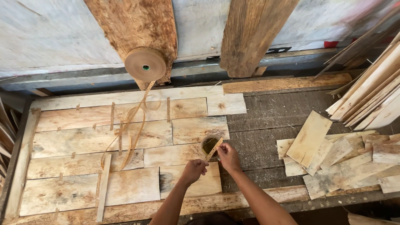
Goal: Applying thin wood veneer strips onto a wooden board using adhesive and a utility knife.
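The strip of brown paper tape [213, 149] is the thing both hands are busy with, but the bigger things come first.

The worktop [266, 112] is dark, rough and wide. It fills most of the view. At its far edge stand two big brown wooden posts [254, 33] in front of a pale wall.

On the left part of the worktop lies a big sheet of thin wood pieces [121, 154]. The pieces lie flat, edge to edge. Short bits of brown tape sit across many of the joins.

On the right side is a loose pile of thin wood scraps [333, 160]. They lie over one another. Behind them, long thin wood slats [371, 96] lean in a stack at the right edge.

A roll of brown tape [145, 64] hangs at the far edge, in front of the left post. A long loose ribbon of tape [131, 129] curls down from it onto the sheet.

The right hand [228, 156] and the left hand [193, 170] are close together near the right edge of the sheet. The fingers of each hand are pinched shut on an end of the short strip. The right hand holds the top end and the left hand holds the bottom end. The strip slants across a small round hole [209, 144] in one wood piece. I cannot tell if the strip touches the wood.
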